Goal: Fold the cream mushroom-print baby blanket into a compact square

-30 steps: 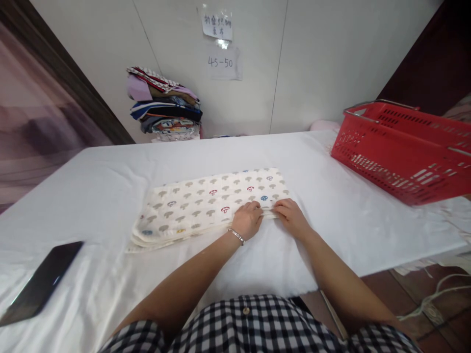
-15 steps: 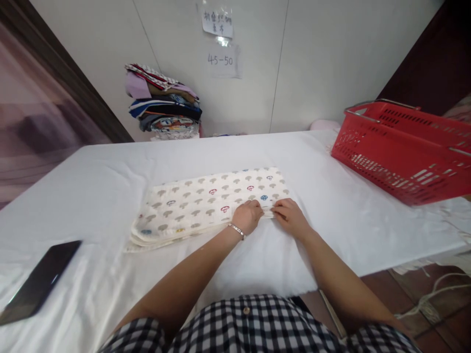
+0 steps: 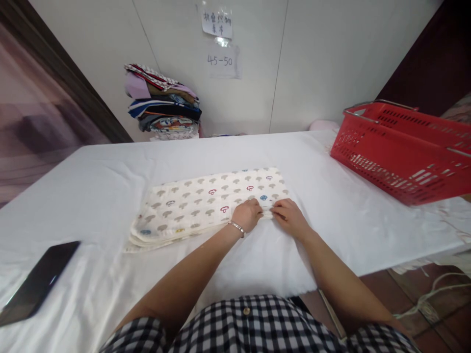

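Observation:
A folded white cloth (image 3: 198,198) printed with small mushrooms lies in layers across the middle of the table. Its near right edge is pinched by my left hand (image 3: 247,215), which wears a bracelet on the wrist. Close beside it, my right hand (image 3: 290,217) grips the near right corner of the same cloth, fingers pressed together. A narrow strip of the layered edge shows between the two hands. At the left end the rounded, stacked layers fan slightly apart.
White fabric covers the table (image 3: 110,166). A black phone (image 3: 39,282) lies at the left front. At the right stands a red plastic basket (image 3: 401,152) with metal handles. Behind the far edge rises a pile of folded textiles (image 3: 164,103), beside a wall with paper signs (image 3: 220,60).

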`<state>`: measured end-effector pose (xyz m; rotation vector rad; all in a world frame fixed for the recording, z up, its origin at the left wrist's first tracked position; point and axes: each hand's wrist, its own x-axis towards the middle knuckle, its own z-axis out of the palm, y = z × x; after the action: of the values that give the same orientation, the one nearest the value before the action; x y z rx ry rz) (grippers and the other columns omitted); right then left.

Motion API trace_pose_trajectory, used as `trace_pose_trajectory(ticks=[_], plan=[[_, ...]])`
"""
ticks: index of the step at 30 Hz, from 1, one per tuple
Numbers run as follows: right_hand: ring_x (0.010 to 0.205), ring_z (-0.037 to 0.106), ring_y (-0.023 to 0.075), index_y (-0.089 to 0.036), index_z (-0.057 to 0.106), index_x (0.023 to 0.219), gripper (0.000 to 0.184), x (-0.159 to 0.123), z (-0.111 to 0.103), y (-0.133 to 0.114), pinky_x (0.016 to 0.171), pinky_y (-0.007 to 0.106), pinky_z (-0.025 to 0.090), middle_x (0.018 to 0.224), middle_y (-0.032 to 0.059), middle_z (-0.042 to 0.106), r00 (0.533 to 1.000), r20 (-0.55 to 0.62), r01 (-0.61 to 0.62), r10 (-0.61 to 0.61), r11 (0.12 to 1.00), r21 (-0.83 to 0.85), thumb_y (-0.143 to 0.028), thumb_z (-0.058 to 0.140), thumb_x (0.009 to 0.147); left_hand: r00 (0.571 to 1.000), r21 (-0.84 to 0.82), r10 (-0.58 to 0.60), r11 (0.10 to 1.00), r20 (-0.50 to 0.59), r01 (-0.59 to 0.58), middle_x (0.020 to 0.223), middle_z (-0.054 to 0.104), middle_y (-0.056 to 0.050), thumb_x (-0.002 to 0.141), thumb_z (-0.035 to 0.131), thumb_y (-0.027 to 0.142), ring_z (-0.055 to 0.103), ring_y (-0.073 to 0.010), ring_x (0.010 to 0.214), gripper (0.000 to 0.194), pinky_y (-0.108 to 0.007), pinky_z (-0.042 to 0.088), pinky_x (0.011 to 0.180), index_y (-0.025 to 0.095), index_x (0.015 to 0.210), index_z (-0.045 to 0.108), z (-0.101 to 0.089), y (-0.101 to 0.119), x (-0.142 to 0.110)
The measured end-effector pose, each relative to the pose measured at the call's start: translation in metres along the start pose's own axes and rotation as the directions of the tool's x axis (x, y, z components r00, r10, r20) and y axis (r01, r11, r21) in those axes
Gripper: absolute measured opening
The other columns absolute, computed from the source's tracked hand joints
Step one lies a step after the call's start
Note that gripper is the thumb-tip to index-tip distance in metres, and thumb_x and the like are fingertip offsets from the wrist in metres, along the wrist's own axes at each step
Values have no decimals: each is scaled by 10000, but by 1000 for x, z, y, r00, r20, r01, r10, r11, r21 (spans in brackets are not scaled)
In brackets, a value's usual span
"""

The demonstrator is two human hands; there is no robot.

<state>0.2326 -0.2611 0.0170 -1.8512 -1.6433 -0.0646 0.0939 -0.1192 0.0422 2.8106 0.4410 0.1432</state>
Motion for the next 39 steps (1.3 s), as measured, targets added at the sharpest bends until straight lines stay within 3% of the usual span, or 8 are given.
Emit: trace_pose_trajectory(ticks=[6,16,28,39], plan=[[900,529,220,-251,683,976,217,0,-1,-2,791,413,449,954,66,611,1000,-2,-1,1,1000,18,-189,518,851,1000,24,5,1000,5,-6,979,601,-30,890,456,218,573,-157,870,214,-272,453,689,208,831,662,1,-1,5],[894,537,211,-233,669,924,153,1,-1,-3,787,389,429,939,65,620,1000,-9,-1,0,998,-58,-261,524,880,978,95,99,992,-184,-83,1015,572,-74,930,361,181,520,-193,906,202,-355,424,772,173,920,562,19,4,-8],[875,544,202,-218,611,857,144,-1,-8,-5,774,370,422,917,58,643,995,-11,101,-101,994,-39,-171,477,881,958,195,188,970,-217,-146,956,588,-66,935,336,158,524,-189,841,216,-341,392,728,180,906,550,27,3,-14],[760,556,190,-222,608,833,168,-4,-6,-3,715,336,421,765,43,638,999,14,37,-36,995,-88,-219,452,897,954,235,206,960,-219,-154,825,613,-46,920,388,164,543,-197,808,171,-343,390,711,181,926,558,32,2,-14]])
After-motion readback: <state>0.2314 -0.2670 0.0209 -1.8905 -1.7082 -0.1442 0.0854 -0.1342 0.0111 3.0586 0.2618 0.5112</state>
